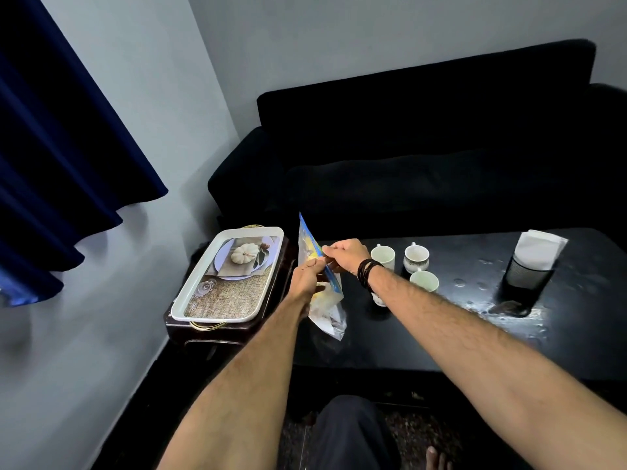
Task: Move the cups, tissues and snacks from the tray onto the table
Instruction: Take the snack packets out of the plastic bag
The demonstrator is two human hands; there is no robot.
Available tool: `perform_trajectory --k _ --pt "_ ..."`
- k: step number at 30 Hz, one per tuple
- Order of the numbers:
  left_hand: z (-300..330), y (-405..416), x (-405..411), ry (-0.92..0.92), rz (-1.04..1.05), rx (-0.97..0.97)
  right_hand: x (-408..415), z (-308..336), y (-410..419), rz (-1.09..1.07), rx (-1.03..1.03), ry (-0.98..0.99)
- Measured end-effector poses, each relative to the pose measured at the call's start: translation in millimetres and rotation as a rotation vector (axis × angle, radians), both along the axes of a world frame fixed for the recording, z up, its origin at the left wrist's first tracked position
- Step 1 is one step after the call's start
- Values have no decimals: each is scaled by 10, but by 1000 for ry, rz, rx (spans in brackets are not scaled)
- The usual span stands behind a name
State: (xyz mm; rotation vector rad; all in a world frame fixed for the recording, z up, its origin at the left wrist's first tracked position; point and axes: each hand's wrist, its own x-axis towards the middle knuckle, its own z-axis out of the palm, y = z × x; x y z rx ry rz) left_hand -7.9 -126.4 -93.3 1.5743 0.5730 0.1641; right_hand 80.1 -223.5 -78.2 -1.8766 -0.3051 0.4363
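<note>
Both hands hold a clear snack bag (321, 300) with a blue and yellow top, upright over the left edge of the black table (441, 340). My left hand (307, 278) pinches its near side, and my right hand (346, 255), wearing dark wrist bands, grips the blue top edge. A white tray (190, 293) with a pumpkin picture lies bare on a small dark stand left of the table. Three white cups (382, 256) (416, 256) (424, 281) stand on the table behind my right wrist. White tissues (539, 247) stick out of a black mesh holder (524, 283) at the right.
A black sofa (424, 147) runs along the far side of the table. Dark blue curtains (61, 147) hang at the left against a pale wall. A small white object (379, 299) peeks from under my right forearm. My knee and bare toes show at the bottom.
</note>
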Motion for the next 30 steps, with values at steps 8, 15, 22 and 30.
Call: perform_trajectory --k 8,15,22,30 --pt "-30 -38 105 8 -50 69 24 -10 -82 20 -46 -69" --pt "-62 0 155 37 124 155 40 -10 11 -21 -137 -211" --pt "1 247 218 171 73 548 -101 -73 73 82 -84 -190" --pt "-2 261 123 162 -63 588 -104 -11 74 187 -245 -275"
